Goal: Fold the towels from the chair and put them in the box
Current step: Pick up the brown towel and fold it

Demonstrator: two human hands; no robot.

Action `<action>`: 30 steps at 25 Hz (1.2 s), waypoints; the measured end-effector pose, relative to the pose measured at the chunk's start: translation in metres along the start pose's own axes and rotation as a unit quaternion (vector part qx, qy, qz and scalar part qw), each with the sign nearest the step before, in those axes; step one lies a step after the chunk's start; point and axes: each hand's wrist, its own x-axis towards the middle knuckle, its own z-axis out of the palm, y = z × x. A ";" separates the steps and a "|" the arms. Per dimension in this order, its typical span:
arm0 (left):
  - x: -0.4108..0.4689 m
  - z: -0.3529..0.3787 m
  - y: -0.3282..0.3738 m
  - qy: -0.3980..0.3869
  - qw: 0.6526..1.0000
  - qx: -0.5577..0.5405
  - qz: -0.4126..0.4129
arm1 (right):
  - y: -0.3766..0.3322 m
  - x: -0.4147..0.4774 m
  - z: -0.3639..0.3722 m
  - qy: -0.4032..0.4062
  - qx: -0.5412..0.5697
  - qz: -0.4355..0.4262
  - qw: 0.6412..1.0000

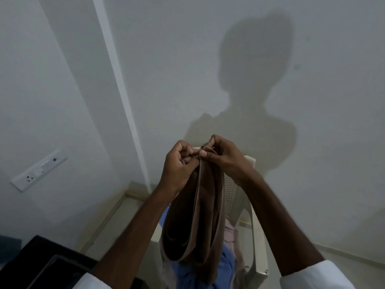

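White sleeves [320,276] are bordering the view. The left hand [179,163] and right hand [223,157] are pinching the top corners of a brown cloth towel [195,222], which is hanging doubled, so folding appears under way. A blue towel [225,265] and a pale pink towel [231,230] are awaiting on the white plastic chair [256,247]. The dark box-like container [41,263] is showing no readable contents.

I am looking at a plain off-white wall [208,49] that is filling most of my feed, with a white vertical strip [116,80] running down it toward the floor [112,222]. A white switch and socket plate [38,171] is sitting on the left stretch of wall. Light from behind is casting a head-and-shoulders shadow [256,80] on the wall, and a small dark mark [296,67] is showing to its right. A white plastic chair [258,247] is standing near the wall on pale flooring. A dark surface [31,257] is filling the lower left corner
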 end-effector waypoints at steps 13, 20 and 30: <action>-0.063 -0.020 -0.048 -0.107 0.927 0.351 0.077 | -0.007 -0.007 -0.013 -0.013 -0.144 -0.047 0.988; -0.091 -0.052 -0.118 -0.405 0.777 0.468 -0.116 | -0.005 0.003 -0.023 -0.069 -0.175 -0.066 0.980; -0.102 -0.073 -0.052 -0.237 0.782 0.545 0.189 | 0.038 0.004 -0.071 0.220 -0.070 0.038 0.972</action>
